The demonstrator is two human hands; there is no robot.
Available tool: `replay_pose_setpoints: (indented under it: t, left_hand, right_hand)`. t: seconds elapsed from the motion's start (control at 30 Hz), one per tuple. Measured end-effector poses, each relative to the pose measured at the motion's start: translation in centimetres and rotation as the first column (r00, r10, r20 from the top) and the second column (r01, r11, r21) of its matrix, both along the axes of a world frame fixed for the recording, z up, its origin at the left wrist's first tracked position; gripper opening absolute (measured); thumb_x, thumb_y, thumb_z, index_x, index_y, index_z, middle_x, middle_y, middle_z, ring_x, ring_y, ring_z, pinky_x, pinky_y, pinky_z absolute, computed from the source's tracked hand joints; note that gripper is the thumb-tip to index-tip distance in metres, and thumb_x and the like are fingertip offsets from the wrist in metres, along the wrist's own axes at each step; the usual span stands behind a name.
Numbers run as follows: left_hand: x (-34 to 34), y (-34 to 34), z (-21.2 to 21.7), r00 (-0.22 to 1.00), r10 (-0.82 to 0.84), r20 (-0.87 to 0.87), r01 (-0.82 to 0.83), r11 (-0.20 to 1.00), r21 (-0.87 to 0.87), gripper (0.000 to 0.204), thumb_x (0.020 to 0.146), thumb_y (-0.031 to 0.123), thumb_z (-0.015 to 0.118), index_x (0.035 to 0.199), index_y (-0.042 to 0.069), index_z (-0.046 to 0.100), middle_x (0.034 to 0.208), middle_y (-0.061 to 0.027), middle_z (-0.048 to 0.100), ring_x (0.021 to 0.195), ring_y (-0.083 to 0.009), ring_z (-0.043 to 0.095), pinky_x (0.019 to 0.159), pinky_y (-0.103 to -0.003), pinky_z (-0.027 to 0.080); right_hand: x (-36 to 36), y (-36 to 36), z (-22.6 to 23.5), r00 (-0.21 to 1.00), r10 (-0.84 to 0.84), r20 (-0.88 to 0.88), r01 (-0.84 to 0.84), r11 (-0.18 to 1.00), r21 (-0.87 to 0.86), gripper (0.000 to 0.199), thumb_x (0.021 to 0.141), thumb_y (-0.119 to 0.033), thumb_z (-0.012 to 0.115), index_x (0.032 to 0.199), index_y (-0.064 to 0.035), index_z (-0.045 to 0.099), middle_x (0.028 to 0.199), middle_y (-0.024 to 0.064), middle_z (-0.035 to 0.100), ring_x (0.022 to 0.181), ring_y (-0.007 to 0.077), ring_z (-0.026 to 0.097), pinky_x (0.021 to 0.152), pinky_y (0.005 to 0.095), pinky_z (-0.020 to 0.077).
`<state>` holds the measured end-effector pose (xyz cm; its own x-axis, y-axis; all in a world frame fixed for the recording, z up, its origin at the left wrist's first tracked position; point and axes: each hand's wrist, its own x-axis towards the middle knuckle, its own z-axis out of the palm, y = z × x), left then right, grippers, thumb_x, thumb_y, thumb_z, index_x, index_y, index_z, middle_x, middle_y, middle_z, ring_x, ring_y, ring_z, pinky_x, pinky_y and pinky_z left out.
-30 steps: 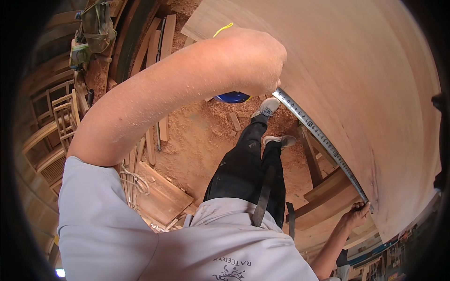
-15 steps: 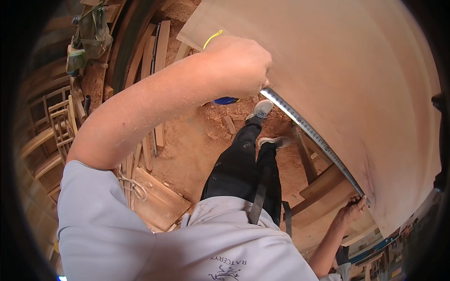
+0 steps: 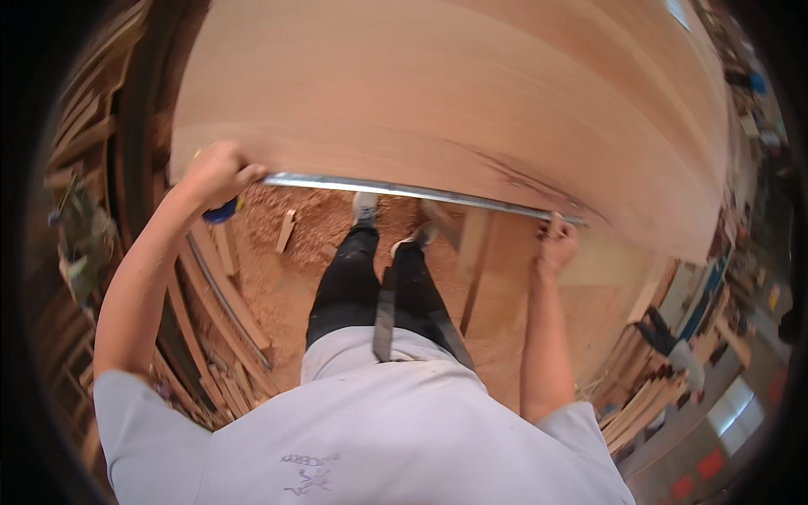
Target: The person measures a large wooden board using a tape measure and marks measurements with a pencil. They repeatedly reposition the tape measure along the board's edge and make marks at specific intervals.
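My right hand [image 3: 556, 242] pinches the tape blade [image 3: 404, 188] just short of its tip, toward the near right corner of the wooden panel [image 3: 362, 84], left hand [image 3: 220, 174] closed on it by the near left corner, blue case [image 3: 221, 211] just beside, blade straight along the near edge between the 2, dark streak [image 3: 526, 178] beyond.

The head-worn fisheye looks down past the shirt [image 3: 379, 421] onto the wooden board [image 3: 404, 101].
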<state>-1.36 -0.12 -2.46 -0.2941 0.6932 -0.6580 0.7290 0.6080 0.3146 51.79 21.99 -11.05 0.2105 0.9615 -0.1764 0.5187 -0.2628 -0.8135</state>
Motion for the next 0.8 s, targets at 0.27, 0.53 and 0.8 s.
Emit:
replay_pose_setpoints:
  t: [0.27,0.53,0.8]
  left_hand:
    - [-0.3,0.5,0.3,0.999,-0.045,0.013,0.045,0.998,-0.047,0.037,0.091,0.031,0.071,0.079,-0.004,0.073,0.061,-0.0209,0.060,0.052,-0.0284,0.057,0.055,-0.042,0.047]
    - [-0.5,1.0,0.1,0.997,-0.078,0.018,0.079,0.995,-0.068,0.039,0.093,0.031,0.069,0.077,-0.004,0.072,0.058,-0.0155,0.058,0.052,-0.0227,0.055,0.056,-0.039,0.047]
    - [-0.8,0.9,-1.8,0.990,-0.046,0.135,0.043,0.999,0.024,0.036,0.091,0.025,0.070,0.069,-0.004,0.071,0.054,-0.0113,0.062,0.048,-0.0166,0.058,0.051,-0.036,0.047]
  right_hand:
    - [-0.8,-0.4,0.1,0.982,-0.041,-0.185,0.048,0.998,0.031,0.030,0.094,-0.025,0.072,0.081,-0.0061,0.054,0.065,0.0042,0.063,0.052,0.0087,0.056,0.048,0.0234,0.0444]
    - [-1.4,-1.1,0.6,0.994,-0.077,-0.082,0.076,0.997,-0.014,0.029,0.095,-0.027,0.070,0.083,-0.0045,0.058,0.066,0.0048,0.066,0.053,0.0093,0.058,0.049,0.0252,0.0459]
    - [-0.7,-0.5,0.2,0.994,-0.108,0.020,0.109,0.992,-0.066,0.028,0.094,-0.027,0.070,0.083,-0.0026,0.061,0.068,0.0079,0.070,0.057,0.0123,0.064,0.052,0.0278,0.0491]
